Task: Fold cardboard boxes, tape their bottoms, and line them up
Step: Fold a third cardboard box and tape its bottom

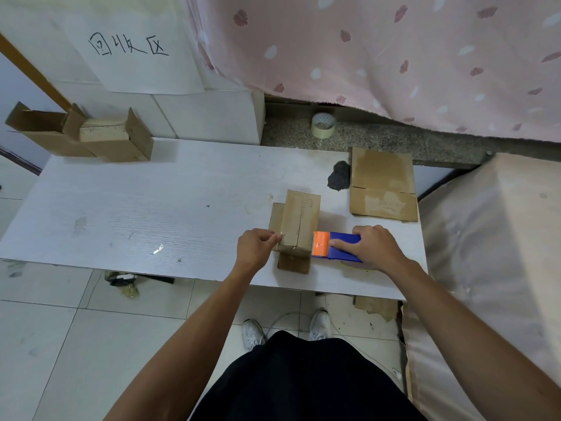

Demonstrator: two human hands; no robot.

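Note:
A small brown cardboard box [299, 220] stands bottom-up near the front right of the white table [136, 214], its flaps spread on the tabletop. My left hand [256, 249] pinches the tape end against the box's near left corner. My right hand [375, 246] grips a blue and orange tape dispenser [334, 244] pressed against the box's right side. Two folded boxes [88, 135] stand side by side at the table's far left corner. A flat, unfolded box [383, 185] lies at the far right.
A spare tape roll [323, 125] sits on the stone ledge behind the table. A dark crumpled lump [339, 176] lies beside the flat box. A pink curtain hangs behind, a cushioned seat is at right, debris and my shoes are on the tiled floor.

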